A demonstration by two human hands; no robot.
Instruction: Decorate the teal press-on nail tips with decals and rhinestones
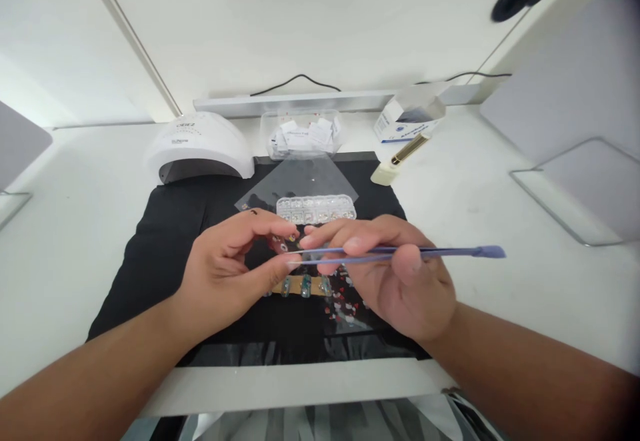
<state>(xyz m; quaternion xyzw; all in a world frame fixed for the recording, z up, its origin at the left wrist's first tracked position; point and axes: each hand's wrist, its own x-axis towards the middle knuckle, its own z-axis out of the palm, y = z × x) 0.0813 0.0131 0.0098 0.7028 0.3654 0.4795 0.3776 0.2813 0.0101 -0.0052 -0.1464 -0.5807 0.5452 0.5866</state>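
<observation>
My right hand (405,274) grips a pair of purple tweezers (435,252), held nearly level with the tips pointing left. Those tips end at the thumb of my left hand (230,264). My left fingers are curled towards the thumb, and whatever lies between them is too small to make out. Beneath the hands, decorated blue-green false nails (305,286) sit in a row on a tan strip (295,285). A clear sticker sheet (350,321) with small red and white motifs lies partly under my right hand. Just beyond the fingers is a clear compartment case (316,206) of small decorations.
A black mat (170,241) covers the middle of the white table (475,227). Behind stand a white nail lamp (200,144), a clear tub (303,134) of packets and an open box (410,117). A cream bottle with a gold cap (387,171) stands right; a translucent sheet (300,177) lies centrally.
</observation>
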